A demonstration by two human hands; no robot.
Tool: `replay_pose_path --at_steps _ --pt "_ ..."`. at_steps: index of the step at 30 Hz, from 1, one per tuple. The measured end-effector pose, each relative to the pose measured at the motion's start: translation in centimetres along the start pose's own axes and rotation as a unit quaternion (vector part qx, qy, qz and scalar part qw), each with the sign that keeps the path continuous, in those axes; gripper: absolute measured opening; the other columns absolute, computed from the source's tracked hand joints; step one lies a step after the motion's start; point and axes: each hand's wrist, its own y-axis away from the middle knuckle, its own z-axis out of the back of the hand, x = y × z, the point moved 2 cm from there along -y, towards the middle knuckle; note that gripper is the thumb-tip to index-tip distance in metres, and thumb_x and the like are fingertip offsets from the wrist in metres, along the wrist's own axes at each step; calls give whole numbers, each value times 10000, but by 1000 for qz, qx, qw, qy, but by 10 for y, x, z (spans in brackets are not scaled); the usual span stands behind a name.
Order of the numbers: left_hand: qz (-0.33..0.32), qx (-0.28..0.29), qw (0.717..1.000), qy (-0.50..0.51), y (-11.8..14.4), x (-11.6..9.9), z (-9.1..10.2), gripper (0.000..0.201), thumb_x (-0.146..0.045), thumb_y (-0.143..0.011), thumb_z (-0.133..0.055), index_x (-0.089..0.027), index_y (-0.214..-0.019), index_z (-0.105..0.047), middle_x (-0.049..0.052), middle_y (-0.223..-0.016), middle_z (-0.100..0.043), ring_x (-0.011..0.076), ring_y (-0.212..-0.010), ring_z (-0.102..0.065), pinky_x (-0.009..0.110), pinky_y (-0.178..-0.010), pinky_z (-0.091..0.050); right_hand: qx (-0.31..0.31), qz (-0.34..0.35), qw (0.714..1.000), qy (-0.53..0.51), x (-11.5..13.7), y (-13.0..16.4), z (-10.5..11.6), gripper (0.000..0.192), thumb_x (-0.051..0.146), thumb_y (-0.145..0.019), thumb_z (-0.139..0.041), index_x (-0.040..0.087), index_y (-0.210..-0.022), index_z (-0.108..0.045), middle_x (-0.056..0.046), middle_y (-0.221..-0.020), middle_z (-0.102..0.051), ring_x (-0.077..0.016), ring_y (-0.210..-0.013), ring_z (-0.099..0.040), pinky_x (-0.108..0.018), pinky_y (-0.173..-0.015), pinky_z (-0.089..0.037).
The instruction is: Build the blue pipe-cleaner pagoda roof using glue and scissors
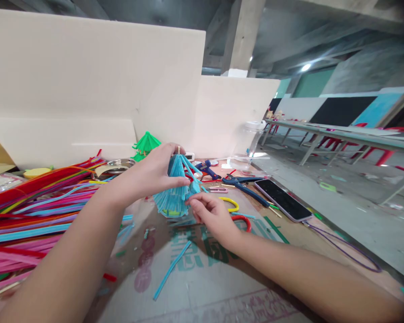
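At frame centre the left hand (158, 172) grips the top of a blue pipe-cleaner umbrella (175, 190), fingers closed round it and hiding its upper part. The right hand (211, 215) pinches its lower fringe; its fingertips are partly hidden. A green umbrella (146, 144) stands behind, a pile of pipe cleaners (30, 211) runs off the left edge, and a phone (283, 199) lies at right.
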Motion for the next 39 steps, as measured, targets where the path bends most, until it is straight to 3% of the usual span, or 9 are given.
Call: replay_pose_path --at_steps 6,16,39 --pt "-19 3 1000 -23 0 -4 -3 579 -507 -740 -700 -202 -1198 -520 103 -1222 -541 301 -1137 -519 428 -985 -417 20 -75 996 -50 8 3 -7 332 501 -802 -640 175 -796 -582 71 -476 -468 -82 -427 -399 -216 -434 -290" --pt "-29 3 1000 -7 1 -7 -4 562 -478 -766 -692 -194 -1218 -516 116 -1240 -546 301 -1168 -512 434 -988 -406 22 -67 993 -93 5 -1 -6 294 452 -788 -690 180 -797 -580 88 -483 -479 -65 -406 -401 -203 -415 -286" --pt "-22 0 1000 -17 1 -6 -2 479 -471 -824 -626 -189 -1192 -507 116 -1242 -549 291 -1146 -531 422 -981 -417 25 -62 995 -76 2 1 -6 325 497 -832 -626 180 -834 -555 86 -476 -472 -76 -416 -409 -211 -434 -299"
